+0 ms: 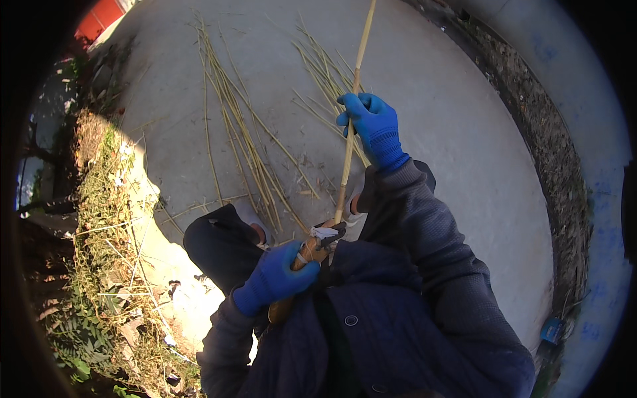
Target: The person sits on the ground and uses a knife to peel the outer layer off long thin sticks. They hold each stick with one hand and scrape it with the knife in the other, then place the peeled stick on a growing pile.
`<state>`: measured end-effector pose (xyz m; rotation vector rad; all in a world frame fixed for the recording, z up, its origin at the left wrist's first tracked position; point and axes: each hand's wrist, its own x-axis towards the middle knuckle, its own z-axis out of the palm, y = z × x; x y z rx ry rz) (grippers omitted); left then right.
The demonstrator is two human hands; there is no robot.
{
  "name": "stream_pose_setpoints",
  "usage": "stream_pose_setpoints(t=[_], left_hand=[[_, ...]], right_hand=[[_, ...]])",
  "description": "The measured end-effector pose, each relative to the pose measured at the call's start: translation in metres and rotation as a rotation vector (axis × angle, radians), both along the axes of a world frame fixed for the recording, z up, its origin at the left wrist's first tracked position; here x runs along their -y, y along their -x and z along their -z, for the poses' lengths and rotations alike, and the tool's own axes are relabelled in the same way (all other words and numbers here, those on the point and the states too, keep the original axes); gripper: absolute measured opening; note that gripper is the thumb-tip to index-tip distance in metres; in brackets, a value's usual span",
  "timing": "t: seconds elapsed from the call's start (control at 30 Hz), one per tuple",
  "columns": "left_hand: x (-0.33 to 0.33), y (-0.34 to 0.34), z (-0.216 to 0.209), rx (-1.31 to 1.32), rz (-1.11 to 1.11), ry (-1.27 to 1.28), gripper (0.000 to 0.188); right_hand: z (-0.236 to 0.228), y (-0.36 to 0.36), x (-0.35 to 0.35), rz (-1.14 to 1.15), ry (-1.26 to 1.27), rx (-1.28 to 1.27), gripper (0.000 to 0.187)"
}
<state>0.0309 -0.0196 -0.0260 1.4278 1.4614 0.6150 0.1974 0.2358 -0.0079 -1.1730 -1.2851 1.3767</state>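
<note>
My left hand (269,282), in a blue knitted glove, is closed around a thick brown wooden handle (310,251) in front of my lap. Pale wrapping (323,233) and a dark piece sit at the handle's upper end; I cannot make out the exact kind of tool. My right hand (373,129), gloved in blue too, grips a long jointed yellowish cane stalk (349,159) farther forward and to the right. The stalk slants up past the far edge of the view. Its lower end meets the wrapped end of the handle.
Loose thin canes (249,142) lie spread on the concrete ground (464,152) ahead, with a second bunch (318,63) behind my right hand. Dry stalks and weeds (113,265) line the left side. A wall (597,166) curves along the right, with a blue object (552,330) at its foot.
</note>
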Motion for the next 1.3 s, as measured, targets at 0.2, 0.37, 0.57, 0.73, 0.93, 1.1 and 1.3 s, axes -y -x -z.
stream_pose_setpoints(t=[0.2,0.37,0.57,0.73,0.93,1.1,1.3], left_hand=[[0.000,-0.002,0.005,-0.016,0.062,-0.103,0.032],[0.005,0.004,0.010,0.123,0.066,0.164,0.033],[0.009,-0.001,0.016,0.336,0.030,0.300,0.031],[0.005,-0.002,0.007,0.274,0.045,0.223,0.031],[-0.024,-0.002,-0.004,0.555,-0.147,0.411,0.028],[-0.051,-0.002,-0.006,0.486,-0.176,0.265,0.026],[-0.086,-0.002,0.008,0.578,-0.290,0.096,0.028]], right_hand=[[0.041,0.005,0.031,0.070,0.092,-0.053,0.026],[0.065,-0.007,0.056,0.079,0.071,-0.053,0.026],[0.042,-0.023,0.040,-0.079,0.111,0.075,0.032],[0.032,-0.014,0.047,-0.101,0.078,0.117,0.033],[0.046,-0.016,0.077,-0.374,0.173,-0.049,0.035],[0.045,-0.035,0.082,-0.352,-0.091,-0.113,0.040],[0.058,-0.034,0.139,-0.271,-0.087,0.252,0.034]])
